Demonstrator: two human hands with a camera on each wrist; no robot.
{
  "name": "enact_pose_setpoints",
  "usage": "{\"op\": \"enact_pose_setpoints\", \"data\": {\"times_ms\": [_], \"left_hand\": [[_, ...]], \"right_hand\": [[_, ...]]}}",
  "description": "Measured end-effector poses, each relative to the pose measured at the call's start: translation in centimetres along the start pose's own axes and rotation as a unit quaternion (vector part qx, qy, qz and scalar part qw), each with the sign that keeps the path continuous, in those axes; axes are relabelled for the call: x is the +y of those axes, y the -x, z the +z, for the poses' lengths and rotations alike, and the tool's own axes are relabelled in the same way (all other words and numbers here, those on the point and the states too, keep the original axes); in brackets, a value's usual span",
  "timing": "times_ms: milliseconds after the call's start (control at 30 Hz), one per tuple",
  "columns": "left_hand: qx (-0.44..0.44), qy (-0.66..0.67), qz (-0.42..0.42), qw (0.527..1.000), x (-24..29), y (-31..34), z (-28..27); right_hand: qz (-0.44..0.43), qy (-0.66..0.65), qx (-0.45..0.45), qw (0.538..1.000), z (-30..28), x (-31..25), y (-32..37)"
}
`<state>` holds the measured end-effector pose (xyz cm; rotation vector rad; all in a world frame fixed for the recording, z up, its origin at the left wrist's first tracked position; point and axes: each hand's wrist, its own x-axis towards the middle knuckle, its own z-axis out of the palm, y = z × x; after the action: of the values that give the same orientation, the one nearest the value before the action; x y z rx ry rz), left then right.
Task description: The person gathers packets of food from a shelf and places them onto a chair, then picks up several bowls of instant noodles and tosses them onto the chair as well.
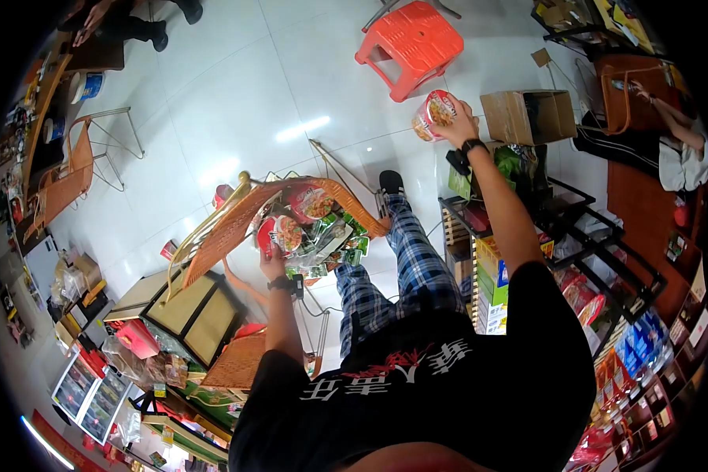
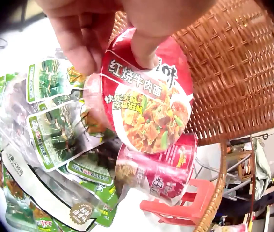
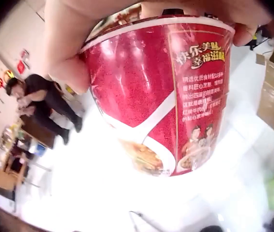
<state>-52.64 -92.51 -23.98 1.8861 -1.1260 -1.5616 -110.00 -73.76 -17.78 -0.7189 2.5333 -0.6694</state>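
My right hand (image 1: 462,126) grips a red instant noodle bowl (image 1: 435,116) by its rim, out over the floor to the right; the right wrist view shows the bowl's red side (image 3: 132,72) below the fingers. With thumb on the lid and fingers at the side, my left hand (image 1: 273,265) holds another instant noodle bowl (image 2: 149,116) at the wicker chair (image 1: 236,228). A further noodle bowl (image 2: 158,166) lies right beside it. Several green-labelled food packets (image 2: 55,130) in clear plastic are heaped next to the bowls on the chair.
A red plastic stool (image 1: 417,39) stands ahead on the tiled floor. To the right are an open cardboard box (image 1: 519,116) and a black-framed rack (image 1: 582,204) of goods. Another wicker chair (image 1: 63,185) stands at left. A person (image 3: 43,101) sits farther off.
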Motion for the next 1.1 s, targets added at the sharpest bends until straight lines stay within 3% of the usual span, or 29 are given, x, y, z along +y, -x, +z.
{"op": "enact_pose_setpoints", "data": {"times_ms": [33,133,400,533,733,933,1000,1100], "left_hand": [[0.02,0.002,-0.01,1.0,0.1,0.1,0.7],[0.023,0.014,-0.02,0.999,0.8,0.1,2.1],[0.073,0.002,-0.038,0.997,2.4,0.3,3.7],[0.076,0.016,-0.042,0.996,1.2,0.2,2.8],[0.101,-0.022,-0.044,0.994,1.7,2.1,1.8],[-0.008,-0.086,-0.019,0.996,2.7,6.9,-2.1],[-0.112,-0.128,-0.068,0.983,4.7,9.5,-2.4],[-0.193,-0.148,-0.127,0.962,7.0,12.7,-0.9]], "right_hand": [[0.093,0.07,-0.048,0.992,0.8,0.9,-2.2],[0.115,0.162,-0.098,0.975,3.2,2.2,-8.1],[0.064,0.24,-0.119,0.961,10.9,5.3,-20.1],[0.029,0.208,-0.164,0.964,13.7,7.6,-21.8],[0.05,0.196,-0.135,0.97,13.8,7.0,-20.3],[0.048,0.25,-0.175,0.951,11.6,4.5,-18.2],[0.039,0.237,-0.193,0.951,11.1,4.6,-19.2],[0.013,0.243,-0.196,0.95,11.2,5.4,-20.8]]}}
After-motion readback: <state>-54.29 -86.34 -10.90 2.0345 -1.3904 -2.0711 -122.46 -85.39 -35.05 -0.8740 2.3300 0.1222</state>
